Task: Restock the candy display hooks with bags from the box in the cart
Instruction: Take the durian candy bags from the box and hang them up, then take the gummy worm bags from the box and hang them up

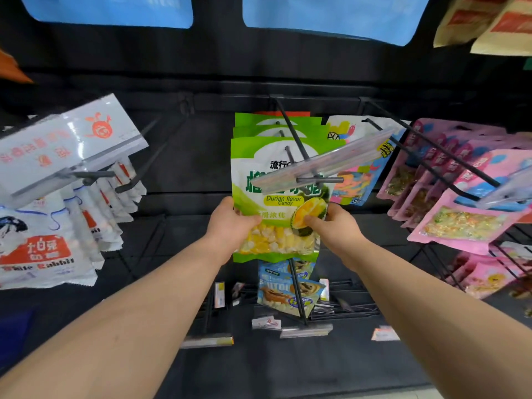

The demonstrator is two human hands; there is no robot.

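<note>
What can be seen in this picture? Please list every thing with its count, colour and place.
durian candy bags: at least three, green, hanging at centre
centre hook: one, black, through the durian candy bags
label holder: one, clear, on the centre hook's front end
White Rabbit bags: several, white and red, hanging left
pink bags: several, pink, hanging right
blue snack bags: at least two, blue, below the durian candy bags
left hand: grips the front bag's left edge
right hand: grips the front bag's right edge
</note>
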